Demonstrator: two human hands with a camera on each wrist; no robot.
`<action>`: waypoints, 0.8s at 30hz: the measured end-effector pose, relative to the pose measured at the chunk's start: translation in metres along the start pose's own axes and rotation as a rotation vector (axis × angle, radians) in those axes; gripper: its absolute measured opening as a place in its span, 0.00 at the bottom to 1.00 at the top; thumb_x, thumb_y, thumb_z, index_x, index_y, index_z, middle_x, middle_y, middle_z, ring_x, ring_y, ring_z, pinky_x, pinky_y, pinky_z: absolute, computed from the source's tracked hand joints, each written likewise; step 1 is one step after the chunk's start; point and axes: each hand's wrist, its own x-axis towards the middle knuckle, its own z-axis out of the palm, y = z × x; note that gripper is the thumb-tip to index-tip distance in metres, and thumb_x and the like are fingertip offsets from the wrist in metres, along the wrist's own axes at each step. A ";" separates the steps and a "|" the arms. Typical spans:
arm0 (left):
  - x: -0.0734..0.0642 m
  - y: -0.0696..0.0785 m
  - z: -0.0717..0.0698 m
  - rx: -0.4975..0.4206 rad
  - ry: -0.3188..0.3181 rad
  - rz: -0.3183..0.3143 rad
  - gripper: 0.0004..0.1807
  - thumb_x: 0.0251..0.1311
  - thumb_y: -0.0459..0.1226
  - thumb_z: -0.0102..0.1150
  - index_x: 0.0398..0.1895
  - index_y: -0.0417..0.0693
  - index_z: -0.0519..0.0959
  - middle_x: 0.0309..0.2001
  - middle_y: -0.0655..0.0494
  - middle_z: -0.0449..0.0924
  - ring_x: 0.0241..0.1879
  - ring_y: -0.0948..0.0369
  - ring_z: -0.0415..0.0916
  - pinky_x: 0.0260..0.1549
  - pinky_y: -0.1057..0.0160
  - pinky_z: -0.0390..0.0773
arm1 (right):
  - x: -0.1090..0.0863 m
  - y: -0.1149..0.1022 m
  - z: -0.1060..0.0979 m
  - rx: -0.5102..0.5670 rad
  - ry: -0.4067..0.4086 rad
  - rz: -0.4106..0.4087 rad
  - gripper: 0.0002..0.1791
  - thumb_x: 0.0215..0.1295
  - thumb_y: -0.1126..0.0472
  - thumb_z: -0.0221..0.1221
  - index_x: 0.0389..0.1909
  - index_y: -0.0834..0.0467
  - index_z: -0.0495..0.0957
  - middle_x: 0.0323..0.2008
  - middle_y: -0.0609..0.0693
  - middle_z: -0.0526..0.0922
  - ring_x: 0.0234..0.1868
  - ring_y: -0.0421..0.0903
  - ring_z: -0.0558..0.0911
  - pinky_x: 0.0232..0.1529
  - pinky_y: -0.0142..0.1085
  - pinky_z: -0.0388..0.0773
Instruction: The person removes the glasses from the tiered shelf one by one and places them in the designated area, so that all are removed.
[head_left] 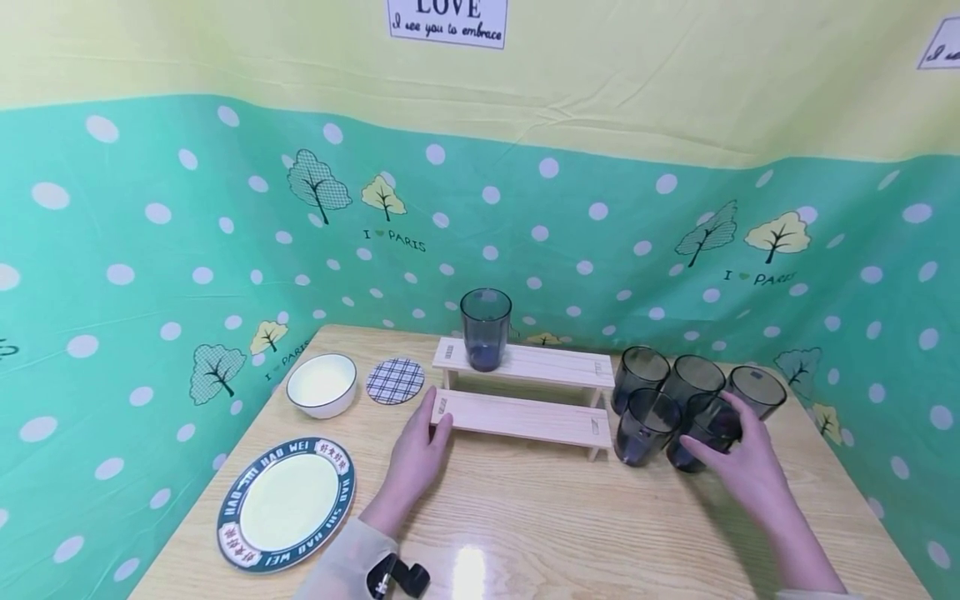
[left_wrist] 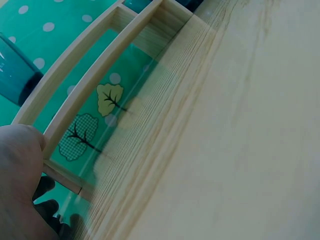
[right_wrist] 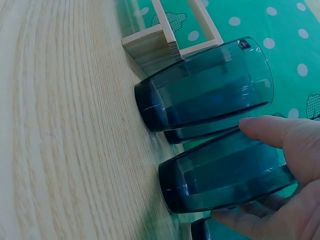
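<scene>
A two-step wooden rack (head_left: 525, 417) stands in the middle of the table, and my left hand (head_left: 422, 450) holds the left end of its lower step. In the left wrist view the thumb (left_wrist: 22, 150) lies on the rack's corner. One dark tinted drinking glass (head_left: 486, 329) stands upright on the left part of the upper step. At the right, my right hand (head_left: 750, 454) grips another tinted glass (right_wrist: 225, 172), thumb on one side and fingers on the other. That glass is upright at the table. Beside it stand several matching glasses (head_left: 647, 427), also upright.
Left of the rack are a white bowl (head_left: 322, 386), a checked round coaster (head_left: 395, 381) and a plate (head_left: 287, 504) with a dark patterned rim. Green dotted cloth (head_left: 525, 208) hangs behind and around the wooden table (head_left: 570, 525).
</scene>
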 end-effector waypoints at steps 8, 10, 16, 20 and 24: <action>-0.002 0.000 0.000 0.013 0.010 0.010 0.38 0.88 0.49 0.50 0.90 0.42 0.54 0.85 0.37 0.59 0.84 0.40 0.57 0.82 0.38 0.58 | -0.002 -0.003 -0.004 -0.003 -0.020 -0.003 0.67 0.72 0.42 0.74 0.91 0.60 0.36 0.85 0.78 0.38 0.81 0.84 0.45 0.70 0.85 0.52; -0.002 0.000 0.000 0.018 0.018 0.016 0.38 0.88 0.49 0.50 0.90 0.41 0.55 0.85 0.37 0.59 0.83 0.39 0.58 0.82 0.37 0.59 | -0.003 -0.006 -0.007 -0.008 -0.014 -0.020 0.67 0.72 0.42 0.74 0.91 0.59 0.36 0.85 0.78 0.39 0.81 0.85 0.46 0.69 0.86 0.52; -0.001 -0.002 0.000 0.025 0.020 0.021 0.38 0.88 0.49 0.50 0.90 0.41 0.55 0.85 0.36 0.59 0.83 0.38 0.58 0.82 0.37 0.59 | -0.005 -0.019 -0.017 -0.013 0.038 -0.073 0.66 0.72 0.44 0.75 0.91 0.59 0.38 0.79 0.80 0.54 0.76 0.83 0.58 0.68 0.83 0.59; -0.001 -0.002 0.000 0.021 0.017 0.022 0.38 0.88 0.49 0.50 0.90 0.41 0.54 0.85 0.36 0.59 0.83 0.39 0.58 0.82 0.37 0.59 | -0.007 -0.032 -0.021 -0.020 0.072 -0.093 0.64 0.72 0.45 0.75 0.91 0.58 0.41 0.77 0.79 0.58 0.74 0.81 0.61 0.68 0.82 0.60; -0.001 -0.002 0.001 0.012 0.014 0.017 0.38 0.88 0.49 0.50 0.90 0.42 0.54 0.85 0.37 0.59 0.83 0.39 0.57 0.82 0.38 0.58 | -0.008 -0.049 -0.022 -0.019 0.089 -0.110 0.65 0.71 0.44 0.76 0.92 0.55 0.40 0.79 0.77 0.59 0.77 0.80 0.59 0.70 0.82 0.58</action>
